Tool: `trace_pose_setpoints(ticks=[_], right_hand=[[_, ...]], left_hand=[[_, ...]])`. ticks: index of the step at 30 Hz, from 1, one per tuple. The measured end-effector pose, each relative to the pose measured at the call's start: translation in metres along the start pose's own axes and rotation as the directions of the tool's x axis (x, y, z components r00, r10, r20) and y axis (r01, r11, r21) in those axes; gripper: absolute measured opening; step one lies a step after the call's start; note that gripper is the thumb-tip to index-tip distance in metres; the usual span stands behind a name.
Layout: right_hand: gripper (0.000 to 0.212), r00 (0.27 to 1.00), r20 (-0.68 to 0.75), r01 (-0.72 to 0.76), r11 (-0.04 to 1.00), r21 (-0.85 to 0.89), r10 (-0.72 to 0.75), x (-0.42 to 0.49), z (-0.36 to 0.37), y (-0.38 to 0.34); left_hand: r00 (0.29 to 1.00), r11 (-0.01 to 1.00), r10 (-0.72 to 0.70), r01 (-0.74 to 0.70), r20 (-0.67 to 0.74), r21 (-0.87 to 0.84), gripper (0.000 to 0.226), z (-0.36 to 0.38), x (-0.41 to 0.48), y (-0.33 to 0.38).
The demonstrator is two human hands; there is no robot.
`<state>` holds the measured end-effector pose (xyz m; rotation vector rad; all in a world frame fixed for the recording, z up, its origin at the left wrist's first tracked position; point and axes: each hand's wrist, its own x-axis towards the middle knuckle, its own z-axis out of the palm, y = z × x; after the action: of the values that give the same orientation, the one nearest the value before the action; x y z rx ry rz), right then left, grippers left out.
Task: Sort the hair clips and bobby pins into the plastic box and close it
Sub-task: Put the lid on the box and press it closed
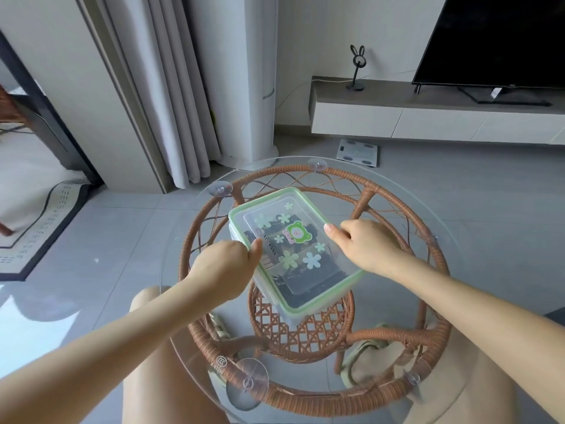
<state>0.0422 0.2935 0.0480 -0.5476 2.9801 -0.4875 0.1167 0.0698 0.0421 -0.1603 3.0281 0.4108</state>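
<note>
A clear plastic box (293, 255) with a green-rimmed lid, flower stickers and a bear sticker sits on the round glass table (458, 270). The lid lies on top of the box. Dark items show dimly through the lid; I cannot make out single clips or pins. My left hand (227, 264) grips the box's left long edge, thumb on the lid rim and fingers curled down the side. My right hand (363, 244) grips the right long edge the same way, thumb on the rim.
The glass top rests on a rattan frame (305, 396) with suction cups; a woven lower shelf shows beneath. My bare knees are under the near edge. Beyond lie grey floor tiles, a curtain, a bathroom scale (357, 153), a low TV cabinet and a TV.
</note>
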Motion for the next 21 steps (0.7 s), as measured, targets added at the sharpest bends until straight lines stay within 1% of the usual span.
trace_pose_setpoints(ticks=[2, 4, 7, 9, 11, 12, 15, 16, 17, 18, 19, 20, 21], right_hand=[[0.053, 0.997, 0.067, -0.045, 0.989, 0.139, 0.036, -0.002, 0.001, 0.001], [0.053, 0.994, 0.101, -0.069, 0.975, 0.213, 0.049, -0.004, 0.001, 0.001], [0.054, 0.995, 0.074, -0.073, 0.981, 0.178, 0.061, -0.005, 0.003, -0.003], [0.054, 0.994, 0.084, -0.081, 0.978, 0.193, 0.066, -0.005, 0.002, -0.005], [0.054, 0.991, 0.094, -0.110, 0.972, 0.209, 0.092, -0.006, 0.001, -0.007], [0.054, 0.990, 0.081, -0.129, 0.973, 0.192, 0.115, -0.007, 0.003, -0.009], [0.056, 0.983, -0.009, -0.183, 0.981, 0.061, 0.184, -0.012, 0.012, -0.019], [0.057, 0.979, -0.036, -0.200, 0.979, 0.036, 0.201, -0.015, 0.015, -0.022], [0.057, 0.975, -0.049, -0.215, 0.976, 0.024, 0.216, -0.017, 0.018, -0.025], [0.057, 0.972, -0.049, -0.228, 0.973, 0.022, 0.229, -0.018, 0.020, -0.025], [0.057, 0.969, -0.048, -0.240, 0.971, 0.017, 0.240, -0.021, 0.020, -0.026], [0.058, 0.966, -0.039, -0.256, 0.967, 0.015, 0.256, -0.021, 0.021, -0.025], [0.060, 0.963, -0.037, -0.267, 0.963, 0.016, 0.268, -0.020, 0.021, -0.023]], left_hand=[[1.000, 0.997, -0.008, 0.010, 0.018, -0.076, 0.065, 0.004, 0.000, 0.000], [0.999, 0.987, -0.031, 0.033, 0.017, -0.158, 0.064, 0.008, -0.001, 0.003], [0.996, 0.954, -0.086, 0.081, -0.002, -0.288, 0.063, 0.013, 0.003, 0.007], [0.991, 0.927, -0.129, 0.109, -0.030, -0.360, 0.061, 0.016, 0.007, 0.006], [0.987, 0.903, -0.160, 0.138, -0.020, -0.408, 0.060, 0.015, 0.014, 0.005], [0.986, 0.902, -0.166, 0.152, 0.000, -0.403, 0.060, 0.012, 0.018, 0.004], [0.986, 0.921, -0.159, 0.163, 0.040, -0.353, 0.058, 0.001, 0.036, 0.001], [0.987, 0.927, -0.149, 0.160, 0.056, -0.340, 0.054, -0.007, 0.038, 0.004], [0.982, 0.922, -0.173, 0.187, 0.072, -0.339, 0.046, -0.012, 0.042, 0.007], [0.970, 0.888, -0.227, 0.242, 0.085, -0.391, 0.037, -0.017, 0.045, 0.009], [0.966, 0.894, -0.241, 0.260, 0.097, -0.365, 0.043, -0.023, 0.044, 0.014], [0.970, 0.922, -0.223, 0.241, 0.092, -0.302, 0.052, -0.021, 0.046, 0.012], [0.972, 0.943, -0.216, 0.231, 0.086, -0.240, 0.049, -0.020, 0.046, 0.012]])
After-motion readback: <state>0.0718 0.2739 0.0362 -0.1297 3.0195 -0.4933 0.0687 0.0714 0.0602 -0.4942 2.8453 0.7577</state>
